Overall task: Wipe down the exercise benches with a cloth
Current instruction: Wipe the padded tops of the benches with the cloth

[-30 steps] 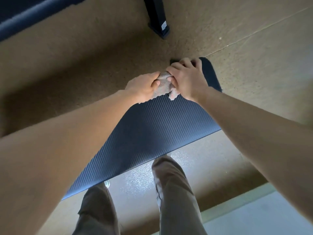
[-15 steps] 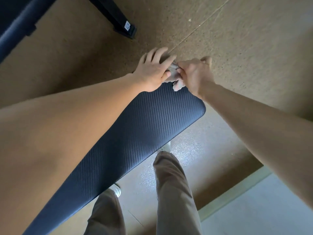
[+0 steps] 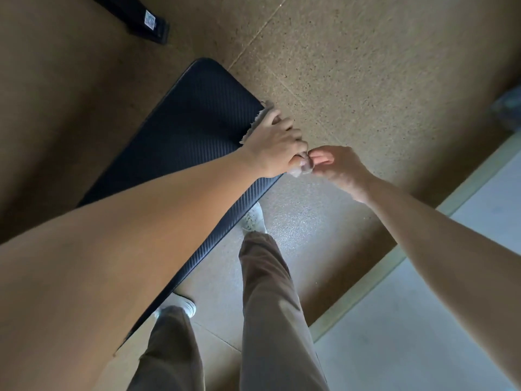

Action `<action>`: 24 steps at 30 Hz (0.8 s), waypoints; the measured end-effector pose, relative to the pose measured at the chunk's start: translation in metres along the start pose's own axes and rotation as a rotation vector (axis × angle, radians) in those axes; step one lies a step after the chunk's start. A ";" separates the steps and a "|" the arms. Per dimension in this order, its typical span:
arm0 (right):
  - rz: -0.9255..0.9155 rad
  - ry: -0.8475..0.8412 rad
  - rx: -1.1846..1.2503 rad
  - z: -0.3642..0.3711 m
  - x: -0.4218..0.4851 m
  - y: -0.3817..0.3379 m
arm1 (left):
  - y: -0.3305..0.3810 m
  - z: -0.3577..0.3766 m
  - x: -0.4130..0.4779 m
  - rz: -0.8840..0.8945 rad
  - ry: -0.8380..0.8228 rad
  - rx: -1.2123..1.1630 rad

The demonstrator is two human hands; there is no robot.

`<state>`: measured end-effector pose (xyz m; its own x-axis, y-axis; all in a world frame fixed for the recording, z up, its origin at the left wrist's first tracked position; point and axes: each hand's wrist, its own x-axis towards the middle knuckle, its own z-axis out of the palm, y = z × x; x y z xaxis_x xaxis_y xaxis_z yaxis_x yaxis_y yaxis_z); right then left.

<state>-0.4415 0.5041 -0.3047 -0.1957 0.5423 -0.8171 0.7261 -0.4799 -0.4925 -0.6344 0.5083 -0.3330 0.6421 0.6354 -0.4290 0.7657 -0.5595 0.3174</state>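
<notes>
A dark blue ribbed bench pad (image 3: pixel 197 122) runs diagonally from the lower left to its rounded end at upper centre. My left hand (image 3: pixel 275 148) lies palm down on the pad's right edge, pressing a pale grey cloth (image 3: pixel 303 167) against it. The cloth shows as a frayed strip beyond my fingers and as a bunched corner at my thumb. My right hand (image 3: pixel 335 166) hovers just off the pad's edge over the floor and pinches that bunched corner with its fingertips. Most of the cloth is hidden under my left hand.
A black frame foot (image 3: pixel 146 22) with a white label stands on the speckled brown floor at upper left. My legs in brown trousers and white shoes (image 3: pixel 253 218) stand beside the pad. A pale floor strip (image 3: pixel 423 320) runs along the lower right.
Both hands slid with the cloth from the pad's far end back along its right edge. The right hand came off the pad and now holds only the cloth's corner.
</notes>
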 end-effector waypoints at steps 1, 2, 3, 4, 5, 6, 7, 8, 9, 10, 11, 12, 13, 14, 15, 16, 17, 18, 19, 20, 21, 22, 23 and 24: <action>0.041 0.074 0.142 -0.002 0.000 -0.002 | 0.005 0.007 -0.002 0.026 0.036 0.024; 0.072 0.145 0.285 -0.003 0.002 -0.005 | 0.010 0.014 -0.004 0.049 0.070 0.044; 0.095 0.185 0.400 -0.003 0.004 -0.010 | 0.015 0.021 -0.007 0.058 0.102 0.052; 0.105 0.190 0.475 -0.001 0.006 -0.015 | 0.021 0.027 -0.009 0.055 0.128 0.052; 0.106 0.164 0.513 0.002 0.008 -0.020 | 0.027 0.030 -0.013 0.044 0.151 0.047; 0.103 0.117 0.523 0.008 0.010 -0.026 | 0.031 0.034 -0.019 0.029 0.178 0.043; 0.098 0.060 0.513 0.015 0.011 -0.031 | 0.034 0.039 -0.027 0.019 0.198 0.042; 0.092 0.009 0.490 0.024 0.011 -0.033 | 0.037 0.046 -0.037 0.013 0.208 0.046; 0.089 -0.027 0.471 0.031 0.010 -0.035 | 0.040 0.052 -0.049 0.006 0.208 0.048; 0.087 -0.047 0.464 0.036 0.009 -0.035 | 0.043 0.058 -0.062 -0.006 0.202 0.037; 0.088 -0.061 0.460 0.040 0.007 -0.034 | 0.047 0.063 -0.075 -0.026 0.211 0.003; 0.089 -0.065 0.461 0.042 0.006 -0.033 | 0.051 0.067 -0.086 -0.058 0.242 -0.051; 0.097 -0.060 0.463 0.045 0.004 -0.032 | 0.057 0.071 -0.096 -0.099 0.298 -0.119; 0.101 -0.052 0.468 0.047 0.003 -0.031 | 0.065 0.075 -0.105 -0.150 0.356 -0.183; 0.103 -0.042 0.465 0.049 0.002 -0.030 | 0.074 0.079 -0.112 -0.205 0.404 -0.253; 0.093 -0.031 0.465 0.050 0.005 -0.028 | 0.084 0.079 -0.117 -0.262 0.427 -0.353; 0.078 -0.027 0.463 0.051 0.007 -0.026 | 0.094 0.078 -0.117 -0.327 0.434 -0.498; 0.069 -0.022 0.454 0.051 0.008 -0.026 | 0.104 0.074 -0.114 -0.425 0.413 -0.686; 0.078 -0.019 0.428 0.050 0.007 -0.028 | 0.113 0.068 -0.107 -0.556 0.353 -0.923; 0.089 -0.013 0.376 0.049 0.006 -0.031 | 0.120 0.061 -0.095 -0.719 0.282 -1.227; 0.108 0.005 0.314 0.047 0.004 -0.036 | 0.124 0.052 -0.081 -0.887 0.206 -1.595; 0.135 0.048 0.262 0.046 0.005 -0.035 | 0.126 0.042 -0.067 -1.041 0.139 -1.974; 0.166 0.106 0.224 0.046 0.006 -0.035 | 0.126 0.033 -0.054 -1.124 0.135 -2.326; 0.196 0.159 0.203 0.045 0.008 -0.033 | 0.124 0.027 -0.043 -1.155 0.211 -2.617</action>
<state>-0.4965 0.4933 -0.3086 0.0518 0.5198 -0.8527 0.5906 -0.7045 -0.3935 -0.5682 0.3972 -0.2982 0.2200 0.1878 -0.9573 -0.7325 0.6798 -0.0350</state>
